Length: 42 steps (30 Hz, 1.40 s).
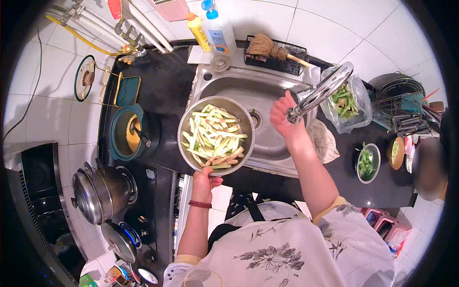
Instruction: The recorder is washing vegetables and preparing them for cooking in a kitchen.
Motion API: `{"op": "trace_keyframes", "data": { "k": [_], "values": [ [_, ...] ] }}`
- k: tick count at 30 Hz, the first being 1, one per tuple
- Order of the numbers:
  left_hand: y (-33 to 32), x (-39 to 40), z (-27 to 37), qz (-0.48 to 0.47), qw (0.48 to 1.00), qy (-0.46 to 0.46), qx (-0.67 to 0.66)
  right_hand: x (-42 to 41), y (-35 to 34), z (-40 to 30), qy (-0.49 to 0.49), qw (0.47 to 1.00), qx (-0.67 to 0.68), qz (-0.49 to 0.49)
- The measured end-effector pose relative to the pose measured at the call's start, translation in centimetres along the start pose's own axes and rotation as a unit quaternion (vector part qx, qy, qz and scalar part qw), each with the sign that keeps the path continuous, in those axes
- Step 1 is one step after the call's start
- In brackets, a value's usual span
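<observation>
A steel bowl (181, 143) full of pale green vegetable strips (215, 132) is tilted slightly over the left edge of the sink (272, 89). My left hand (206, 183) grips its near rim, thumb on top. My right hand (284, 111) is over the right part of the sink, under the chrome faucet (322, 89), fingers spread and holding nothing that shows; the spout's end hides part of the palm. A beige cloth (322, 141) lies on the sink's right edge. The drain (255, 118) shows between the bowl and my right hand.
Right: a plastic bag of green vegetables (346, 104), a small bowl of leaves (368, 163), a dish rack (398, 104). Left: a teal pot (114, 132), a steel steamer pot (93, 193), and a lidded pan (120, 240) over a blue burner flame. Behind: bottles (218, 39), a straw brush (263, 46).
</observation>
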<state>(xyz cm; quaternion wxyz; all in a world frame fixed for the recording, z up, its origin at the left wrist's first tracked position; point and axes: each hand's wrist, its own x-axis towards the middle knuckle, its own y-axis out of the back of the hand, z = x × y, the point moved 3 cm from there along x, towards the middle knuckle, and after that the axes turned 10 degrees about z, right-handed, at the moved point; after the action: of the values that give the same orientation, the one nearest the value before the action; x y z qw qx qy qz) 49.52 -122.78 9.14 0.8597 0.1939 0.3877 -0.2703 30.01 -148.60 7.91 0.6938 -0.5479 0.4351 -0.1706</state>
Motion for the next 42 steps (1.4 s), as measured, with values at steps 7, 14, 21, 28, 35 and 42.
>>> {"op": "trace_keyframes", "data": {
  "k": [7,14,21,28,35,42],
  "values": [
    [0.3,-0.2,-0.5,-0.009,1.0,0.007,-0.004,-2.4,2.5,-3.2,0.09,0.885,-0.441,0.123],
    [0.5,-0.6,-1.4,0.0,1.0,0.002,0.005,-0.6,0.2,-8.4,0.206,0.822,-0.504,0.165],
    [0.3,-2.8,-1.4,-0.017,1.0,-0.001,0.012,-5.3,-0.3,-6.2,0.051,0.829,-0.557,0.023],
    [-0.5,-3.5,-1.3,-0.018,1.0,-0.024,-0.002,-5.2,4.2,-4.7,0.237,0.336,-0.912,-0.008],
    [-1.1,-3.4,-1.3,-0.063,0.998,-0.012,-0.005,-7.7,3.7,-4.7,0.047,0.713,-0.698,0.047],
    [-2.5,-2.5,-2.9,-0.068,0.998,-0.014,-0.013,-8.6,10.0,-4.7,0.034,0.758,-0.637,0.14]
  ]
}}
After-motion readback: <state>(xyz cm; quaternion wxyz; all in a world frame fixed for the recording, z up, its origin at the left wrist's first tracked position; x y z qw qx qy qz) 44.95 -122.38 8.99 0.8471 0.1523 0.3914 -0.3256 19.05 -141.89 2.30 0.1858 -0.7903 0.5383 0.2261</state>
